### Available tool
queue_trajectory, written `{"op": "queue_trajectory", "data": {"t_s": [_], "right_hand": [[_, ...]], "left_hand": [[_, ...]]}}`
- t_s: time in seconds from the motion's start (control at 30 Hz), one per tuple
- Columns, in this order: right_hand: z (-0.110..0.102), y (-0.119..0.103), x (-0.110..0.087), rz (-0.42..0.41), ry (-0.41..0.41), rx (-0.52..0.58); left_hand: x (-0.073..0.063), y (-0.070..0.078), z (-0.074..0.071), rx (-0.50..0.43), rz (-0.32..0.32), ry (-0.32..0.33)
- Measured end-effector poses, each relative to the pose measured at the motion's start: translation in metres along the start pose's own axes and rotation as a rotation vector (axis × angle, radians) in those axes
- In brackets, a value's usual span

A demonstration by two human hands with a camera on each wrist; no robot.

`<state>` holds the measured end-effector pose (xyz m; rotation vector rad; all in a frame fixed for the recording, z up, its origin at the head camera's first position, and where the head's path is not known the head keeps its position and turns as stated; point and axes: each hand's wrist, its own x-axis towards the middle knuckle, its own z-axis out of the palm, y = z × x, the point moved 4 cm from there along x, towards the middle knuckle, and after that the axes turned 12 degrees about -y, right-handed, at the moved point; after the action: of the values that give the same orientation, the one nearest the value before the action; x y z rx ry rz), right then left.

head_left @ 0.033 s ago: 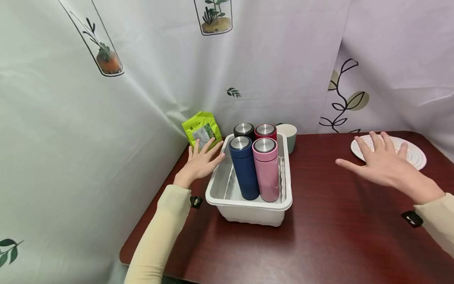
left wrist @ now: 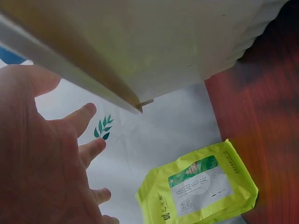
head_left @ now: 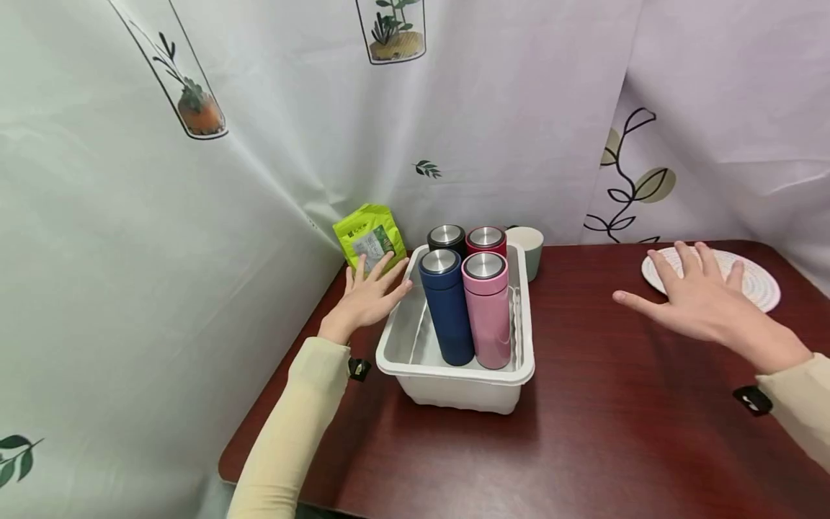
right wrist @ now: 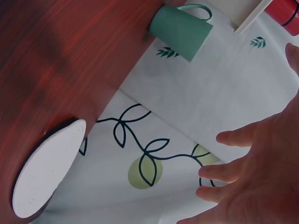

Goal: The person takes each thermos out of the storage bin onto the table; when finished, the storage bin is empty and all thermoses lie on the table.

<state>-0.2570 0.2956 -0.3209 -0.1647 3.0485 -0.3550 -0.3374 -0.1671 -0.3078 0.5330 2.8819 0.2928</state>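
A white plastic bin (head_left: 462, 393) stands on the dark red table, with a blue thermos (head_left: 449, 310), a pink thermos (head_left: 489, 317), a black-topped one (head_left: 447, 236) and a red one (head_left: 486, 238) upright inside. Left of the bin's rim hovers my left hand (head_left: 363, 301), fingers spread, holding nothing; whether a fingertip touches the rim I cannot tell. Beyond it leans a lime-green pouch (left wrist: 201, 186) with a grey label. Over at the right my right hand (head_left: 707, 299) is spread in the air, empty, partly covering a white round woven mat (head_left: 759, 285).
Behind the bin's right back corner stands a green mug (right wrist: 180, 30) with a handle. A patterned white cloth (head_left: 519, 130) hangs along the left and back edges of the table (head_left: 603, 432).
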Motion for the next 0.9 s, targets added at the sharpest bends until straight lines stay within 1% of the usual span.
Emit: {"op": "queue_trajectory", "data": {"t_s": [0.1,0.2,0.23,0.3,0.4,0.47,0.5,0.57,0.67,0.73,0.9], "right_hand": [[-0.001,-0.002,0.001,-0.014,0.021,0.019],[-0.004,-0.009,0.003,-0.063,0.070,0.084],[-0.005,-0.013,0.003,-0.083,0.092,0.112],[-0.008,-0.022,0.002,-0.123,0.137,0.176],[-0.011,-0.039,0.001,-0.165,0.204,0.282],[-0.011,-0.052,0.001,-0.189,0.234,0.336],[-0.010,-0.058,0.001,-0.203,0.243,0.363],[-0.008,-0.072,0.003,-0.226,0.249,0.410],[-0.004,-0.091,0.006,-0.257,0.229,0.462],[0.000,-0.101,0.008,-0.277,0.210,0.488],[0.009,-0.120,0.013,-0.320,0.181,0.506]], "left_hand": [[0.001,0.000,-0.002,-0.035,0.023,0.006],[0.000,-0.001,-0.005,-0.141,0.048,0.001],[0.000,-0.002,-0.006,-0.182,0.052,-0.011],[-0.003,-0.004,-0.007,-0.233,0.056,-0.047],[-0.006,-0.007,-0.004,-0.307,0.062,-0.132],[-0.009,-0.009,-0.001,-0.379,0.055,-0.181],[-0.009,-0.010,0.000,-0.437,0.046,-0.199],[-0.011,-0.012,0.002,-0.548,0.022,-0.205],[-0.012,-0.014,0.003,-0.649,-0.015,-0.188],[-0.012,-0.013,0.003,-0.681,-0.037,-0.178],[-0.012,-0.008,0.005,-0.718,-0.069,-0.173]]}}
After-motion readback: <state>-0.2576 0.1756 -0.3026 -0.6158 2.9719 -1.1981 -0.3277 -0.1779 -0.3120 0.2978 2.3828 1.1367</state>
